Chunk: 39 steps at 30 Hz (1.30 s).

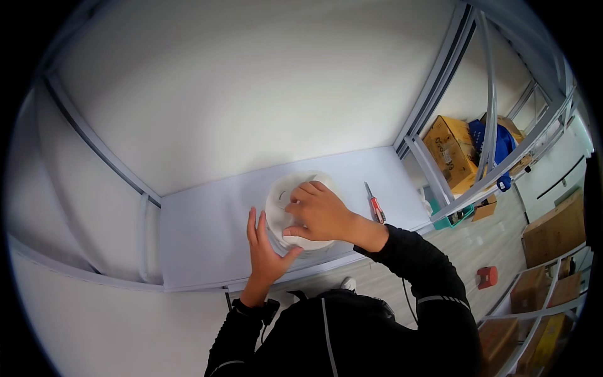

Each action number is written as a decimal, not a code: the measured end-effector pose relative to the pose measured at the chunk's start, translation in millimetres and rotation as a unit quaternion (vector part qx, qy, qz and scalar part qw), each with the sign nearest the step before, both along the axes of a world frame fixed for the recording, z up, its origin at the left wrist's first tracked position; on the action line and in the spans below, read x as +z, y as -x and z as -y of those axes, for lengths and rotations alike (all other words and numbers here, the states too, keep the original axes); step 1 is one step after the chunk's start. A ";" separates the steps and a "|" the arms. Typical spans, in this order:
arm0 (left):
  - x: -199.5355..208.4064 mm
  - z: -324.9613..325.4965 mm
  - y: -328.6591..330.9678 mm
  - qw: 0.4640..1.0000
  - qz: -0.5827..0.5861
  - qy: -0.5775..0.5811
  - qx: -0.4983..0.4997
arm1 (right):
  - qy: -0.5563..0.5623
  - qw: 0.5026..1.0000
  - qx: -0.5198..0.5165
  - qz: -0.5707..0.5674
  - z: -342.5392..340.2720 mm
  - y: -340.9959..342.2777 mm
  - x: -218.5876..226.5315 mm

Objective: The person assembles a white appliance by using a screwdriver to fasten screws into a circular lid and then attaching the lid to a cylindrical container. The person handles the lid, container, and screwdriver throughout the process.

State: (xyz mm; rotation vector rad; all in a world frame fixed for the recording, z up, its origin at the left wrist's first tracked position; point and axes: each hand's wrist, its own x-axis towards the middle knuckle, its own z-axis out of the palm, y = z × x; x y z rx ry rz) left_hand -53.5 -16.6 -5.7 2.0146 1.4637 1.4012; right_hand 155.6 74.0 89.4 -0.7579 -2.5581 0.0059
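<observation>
A white, round, drum-like object (276, 217) stands on the pale tabletop near its front edge. I cannot make out its exact kind; a small dark curved mark shows on its top. My right hand (319, 213) lies over the top of it, fingers bent and thumb apart, gripping at the upper surface. What sits under the palm is hidden. Along the left side of the round object, my left hand (265, 252) is open, fingers stretched upward and thumb reaching toward its lower wall. To the right lies a screwdriver (375, 205) with a red and black handle.
The table (201, 220) meets a white back wall, with metal frame posts (433, 75) at both sides. Beyond the right post are cardboard boxes (449, 154), a blue bag (499, 147) and a teal bin (465, 217). A red stool-like object (487, 277) stands on the floor.
</observation>
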 end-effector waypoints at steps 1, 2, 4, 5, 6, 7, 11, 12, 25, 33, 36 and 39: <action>-10.4 -2.1 0.6 1.000 -0.019 0.006 0.000 | -0.015 1.000 0.008 0.014 -7.2 2.6 -6.0; -15.8 -2.7 -0.2 0.999 -0.038 0.014 0.000 | -0.028 0.999 0.017 0.029 -11.2 5.5 -7.8; -25.5 -3.1 -1.8 0.999 -0.033 0.038 -0.014 | 0.015 0.997 0.007 0.082 -17.2 8.1 -10.0; -27.1 -4.3 -2.7 0.998 -0.008 0.052 -0.027 | 0.035 0.993 0.004 0.109 -21.1 10.0 -8.2; -28.3 -6.2 -2.7 0.997 0.017 0.066 -0.040 | 0.069 0.990 0.004 0.123 -24.3 11.4 -6.1; -29.5 -8.9 -2.1 0.996 0.034 0.060 -0.048 | 0.103 0.985 0.004 0.137 -27.3 12.5 -3.5; -34.7 -12.9 -4.5 0.995 0.067 0.034 -0.063 | 0.151 0.973 0.008 0.177 -30.7 16.0 2.9; -36.4 -14.8 -5.0 0.996 0.064 0.026 -0.063 | 0.152 0.973 0.007 0.171 -31.9 15.9 0.2; -37.8 -33.3 10.1 0.986 0.103 0.096 -0.092 | 0.196 0.970 0.017 0.142 -43.8 16.5 -6.9; -34.4 -40.6 16.8 0.978 0.120 0.135 -0.104 | 0.237 0.967 0.016 0.089 -49.8 12.8 5.0; -33.5 -39.5 18.8 0.971 0.143 0.162 -0.102 | 0.255 0.965 0.022 0.051 -56.8 8.4 10.9; -38.1 -39.3 20.2 0.968 0.149 0.182 -0.091 | 0.282 0.959 0.027 0.021 -61.6 4.1 17.6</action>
